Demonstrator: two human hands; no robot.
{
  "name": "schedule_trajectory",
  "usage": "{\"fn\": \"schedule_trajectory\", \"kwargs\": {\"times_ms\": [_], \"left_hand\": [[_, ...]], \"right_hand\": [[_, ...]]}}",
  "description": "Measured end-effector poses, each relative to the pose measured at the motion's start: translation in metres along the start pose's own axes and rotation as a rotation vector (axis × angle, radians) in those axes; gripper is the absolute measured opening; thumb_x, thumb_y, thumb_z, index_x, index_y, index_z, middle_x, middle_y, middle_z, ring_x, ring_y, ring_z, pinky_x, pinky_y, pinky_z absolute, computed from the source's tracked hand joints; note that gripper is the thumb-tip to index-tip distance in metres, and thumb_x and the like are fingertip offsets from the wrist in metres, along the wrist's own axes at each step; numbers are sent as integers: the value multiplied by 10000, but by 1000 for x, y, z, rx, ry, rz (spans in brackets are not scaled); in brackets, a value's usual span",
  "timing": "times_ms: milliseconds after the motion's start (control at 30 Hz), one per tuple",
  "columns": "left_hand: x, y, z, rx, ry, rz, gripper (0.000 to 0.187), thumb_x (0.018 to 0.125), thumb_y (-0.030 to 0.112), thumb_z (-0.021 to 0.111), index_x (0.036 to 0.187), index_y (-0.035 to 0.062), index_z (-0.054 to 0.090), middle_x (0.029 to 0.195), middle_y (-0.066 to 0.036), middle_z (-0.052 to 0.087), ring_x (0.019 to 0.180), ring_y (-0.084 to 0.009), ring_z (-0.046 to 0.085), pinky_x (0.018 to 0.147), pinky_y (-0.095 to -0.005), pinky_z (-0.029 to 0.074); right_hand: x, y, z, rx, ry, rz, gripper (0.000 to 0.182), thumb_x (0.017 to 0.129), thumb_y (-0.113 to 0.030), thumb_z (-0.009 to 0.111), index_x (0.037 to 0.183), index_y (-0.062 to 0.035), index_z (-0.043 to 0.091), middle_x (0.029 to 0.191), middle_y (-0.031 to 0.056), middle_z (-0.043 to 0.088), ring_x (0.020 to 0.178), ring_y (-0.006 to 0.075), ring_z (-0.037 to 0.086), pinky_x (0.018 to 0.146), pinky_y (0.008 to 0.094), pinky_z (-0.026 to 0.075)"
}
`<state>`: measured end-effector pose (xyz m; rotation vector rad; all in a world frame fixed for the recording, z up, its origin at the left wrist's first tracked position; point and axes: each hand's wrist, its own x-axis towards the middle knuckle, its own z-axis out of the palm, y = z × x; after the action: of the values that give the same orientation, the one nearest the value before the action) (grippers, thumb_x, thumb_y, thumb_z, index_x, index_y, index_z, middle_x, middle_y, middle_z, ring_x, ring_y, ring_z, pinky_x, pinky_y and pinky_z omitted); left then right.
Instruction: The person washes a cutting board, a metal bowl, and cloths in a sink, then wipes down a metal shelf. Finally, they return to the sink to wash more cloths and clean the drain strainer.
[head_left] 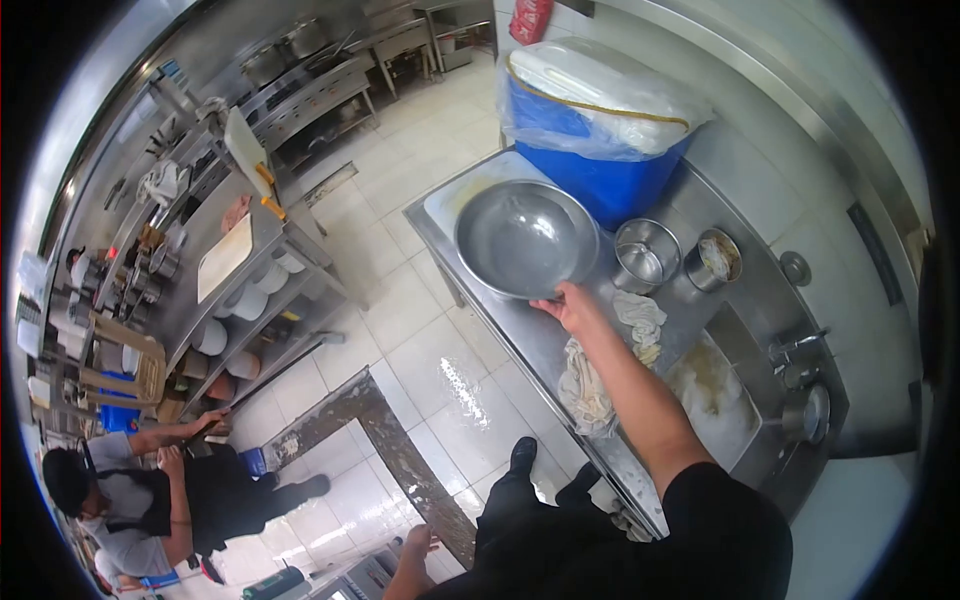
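Head view: right fingers [547,305] grip the bowl's [525,240] near rim.

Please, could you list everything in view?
Counter: one, silver, right
Bowl: one, grey, far end of counter
Bin: one, blue, beyond bowl
Plastic bag: one, clear, over bin
Small pots: two, silver, right of bowl
Sink: one, silver, in counter
Tap: one, silver, behind sink
Cloths: at least two, whitish, beside sink
Table: one, silver, left
Flat board: one, cream, on table
Small bowls: several, white, under tabletop
Stove: one, silver, upper left
Other person: one, grey shirt, lower left
Small items: uncountable, mixed, far left
Left hand: one, bare, lower middle
Right hand: one, bare, holding bowl
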<state>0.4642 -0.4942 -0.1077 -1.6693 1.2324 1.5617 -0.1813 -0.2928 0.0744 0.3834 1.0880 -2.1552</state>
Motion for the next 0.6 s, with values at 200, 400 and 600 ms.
{"fn": "schedule_trajectory", "kwargs": {"times_ms": [200,400,600], "left_hand": [[9,-6,-6,-21,13,-47,403,982,318,566,1299,71,531,1175,-165,636,1014,-313,665,774,-473,569],[17,60,-12,111,-78,143,422,973,309,588,1310,62,527,1108,-141,644,940,-304,677,699,-420,570],[-51,226,51,428,68,718,297,995,302,607,1030,14,673,820,-85,662,611,-104,581,550,-243,466]], "right_hand": [[64,-19,27,-17,76,-127,389,957,-77,572,1325,8,479,1288,167,545,1108,315,615,823,439,657],[17,-19,26,-230,206,-253,672,959,-301,669,1471,-17,339,1338,182,549,874,317,706,710,392,626],[-84,-9,-124,-1204,637,-750,359,938,-286,659,1251,-110,650,1113,117,692,897,271,697,743,398,557]]}}
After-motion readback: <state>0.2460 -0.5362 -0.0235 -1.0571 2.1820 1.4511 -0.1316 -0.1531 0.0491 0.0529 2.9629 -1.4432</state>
